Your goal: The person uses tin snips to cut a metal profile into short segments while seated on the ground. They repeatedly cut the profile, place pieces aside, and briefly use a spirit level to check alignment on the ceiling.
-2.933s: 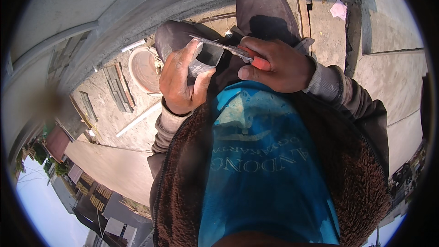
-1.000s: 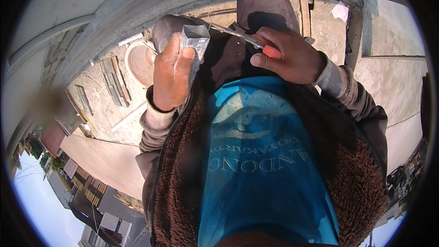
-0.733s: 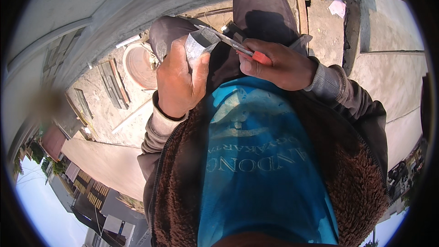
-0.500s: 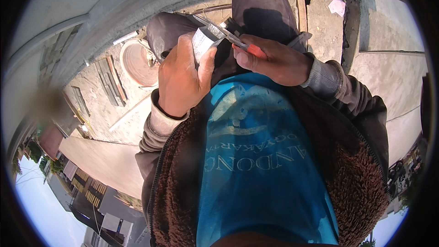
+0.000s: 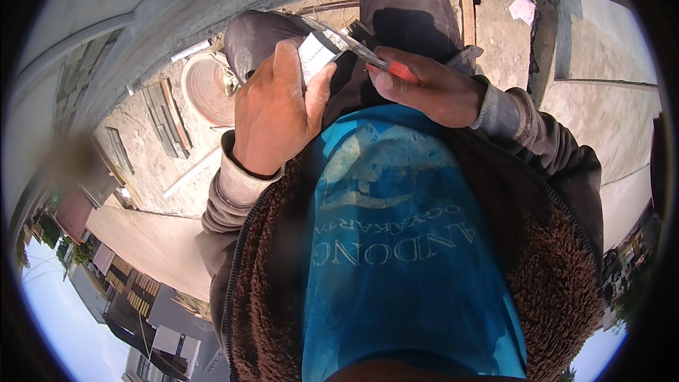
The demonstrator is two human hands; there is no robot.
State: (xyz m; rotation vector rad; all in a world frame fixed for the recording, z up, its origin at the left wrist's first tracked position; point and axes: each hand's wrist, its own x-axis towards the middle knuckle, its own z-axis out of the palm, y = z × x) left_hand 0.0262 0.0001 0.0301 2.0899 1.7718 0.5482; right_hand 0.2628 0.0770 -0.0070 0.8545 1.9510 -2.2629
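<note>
My left hand (image 5: 272, 113) gripped a square metal tube (image 5: 315, 56), one face bright with light. My right hand (image 5: 438, 92) wrapped round a red-handled tool (image 5: 402, 71), its narrow grey blade (image 5: 364, 54) slanting along the tube's far end; I couldn't tell if they touched. Both hands were above my lap, beyond my blue shirt (image 5: 414, 276). A round basin (image 5: 203, 92) sat near my left knee (image 5: 249, 41), slats (image 5: 164, 119) just beside it, and pink paper (image 5: 523, 9) lay off to the right.

I can see a square tube of silvery metal, tilted (image 5: 318, 55), in the left hand (image 5: 277, 107). A red-handled tool (image 5: 380, 64) slants from the right hand (image 5: 433, 92), its slim grey metal end at the tube's rim.
</note>
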